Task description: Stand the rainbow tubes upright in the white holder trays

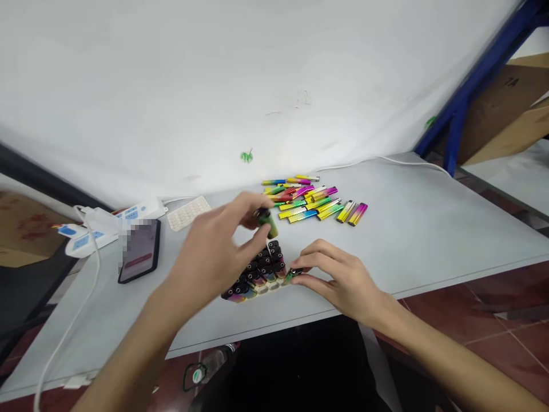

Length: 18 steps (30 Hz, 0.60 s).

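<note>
My left hand (pixel 223 243) is closed on a green lighter (pixel 269 225) with a black top, held above the far end of a pale tray (pixel 274 286). Rows of black-topped lighters (pixel 253 273) stand upright in that tray, and a few of its near slots show bare. At the tray's right corner, the thumb and fingers of my right hand (pixel 338 277) pinch another green lighter (pixel 291 276) by its black top. Whether its lower end sits in a slot I cannot tell. Beyond the hands, several shiny, colourful lighter sleeves (pixel 304 200) lie in a loose pile.
On the left are a phone (pixel 139 252), a white power strip (pixel 132 212) with cables, and a second pale slotted tray (pixel 189 213). A white wall (pixel 274 86) rises behind the grey table (pixel 412 217). A bottle (pixel 212 364) is below the front edge.
</note>
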{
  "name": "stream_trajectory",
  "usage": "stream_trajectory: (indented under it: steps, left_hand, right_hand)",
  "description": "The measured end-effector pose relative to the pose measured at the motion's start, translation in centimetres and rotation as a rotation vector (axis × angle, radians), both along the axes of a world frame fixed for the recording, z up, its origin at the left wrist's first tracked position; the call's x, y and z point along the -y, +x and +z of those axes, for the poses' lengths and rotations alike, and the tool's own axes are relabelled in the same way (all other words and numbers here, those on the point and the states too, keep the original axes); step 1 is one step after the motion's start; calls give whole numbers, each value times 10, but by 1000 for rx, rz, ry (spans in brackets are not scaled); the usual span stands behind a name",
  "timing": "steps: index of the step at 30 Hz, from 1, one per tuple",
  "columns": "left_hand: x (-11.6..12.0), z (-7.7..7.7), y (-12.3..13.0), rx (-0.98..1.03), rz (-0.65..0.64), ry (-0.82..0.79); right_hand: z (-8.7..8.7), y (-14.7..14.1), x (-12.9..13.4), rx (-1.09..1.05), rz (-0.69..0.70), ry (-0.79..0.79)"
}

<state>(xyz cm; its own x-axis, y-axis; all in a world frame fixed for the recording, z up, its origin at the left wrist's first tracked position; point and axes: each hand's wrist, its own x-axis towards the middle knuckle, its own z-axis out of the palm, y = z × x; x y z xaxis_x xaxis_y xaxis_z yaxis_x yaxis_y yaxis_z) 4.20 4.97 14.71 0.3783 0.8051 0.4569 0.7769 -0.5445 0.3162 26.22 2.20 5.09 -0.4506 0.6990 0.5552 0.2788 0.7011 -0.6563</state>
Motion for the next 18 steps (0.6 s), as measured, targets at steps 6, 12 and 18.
stream_trajectory:
  steps: [6,12,18]
  left_hand:
    - [71,-38,-27,-76,19,106]
    - [75,-74,-24,-175,-64,140]
    - [75,-89,-30,-185,-73,209]
  right_hand:
    - [-15,-11,-4,122,4,-7]
    - [-13,-15,-8,129,28,-34]
    - [-11,-16,-3,197,47,-19]
